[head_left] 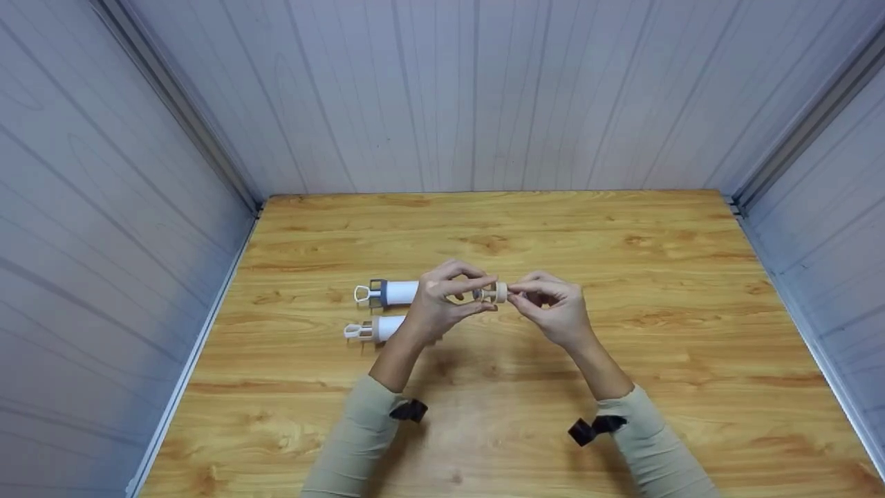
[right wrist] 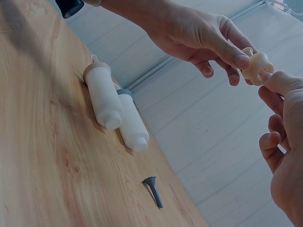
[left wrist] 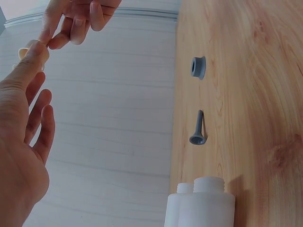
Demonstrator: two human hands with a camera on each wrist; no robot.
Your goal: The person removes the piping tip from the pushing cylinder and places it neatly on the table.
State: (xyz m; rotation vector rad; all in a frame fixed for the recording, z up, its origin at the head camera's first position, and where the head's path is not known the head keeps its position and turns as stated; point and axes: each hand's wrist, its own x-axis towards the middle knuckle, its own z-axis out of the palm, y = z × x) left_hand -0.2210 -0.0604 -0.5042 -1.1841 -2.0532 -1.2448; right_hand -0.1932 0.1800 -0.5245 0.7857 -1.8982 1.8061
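Note:
Between the fingertips, above the table, is a cream plastic collar (head_left: pixel 501 292) with a flared, ring-like shape. My left hand (head_left: pixel 442 297) pinches it between thumb and fingers. From the other side, my right hand (head_left: pixel 556 308) pinches a thin cream stem (right wrist: pixel 265 75) at the collar's opening; the fingertips hide most of that piece. In the left wrist view, a grey flanged collar (left wrist: pixel 198 67) and a grey funnel-shaped piece (left wrist: pixel 199 130) lie on the wood.
Two white bottles lie side by side left of the hands, one with a blue-grey cap (head_left: pixel 378 293), the other with a beige cap (head_left: pixel 375 329). Both caps have loop handles. Their threaded necks (left wrist: pixel 209 184) face right. Pale panel walls (head_left: pixel 442 97) enclose the wooden table (head_left: pixel 657 277).

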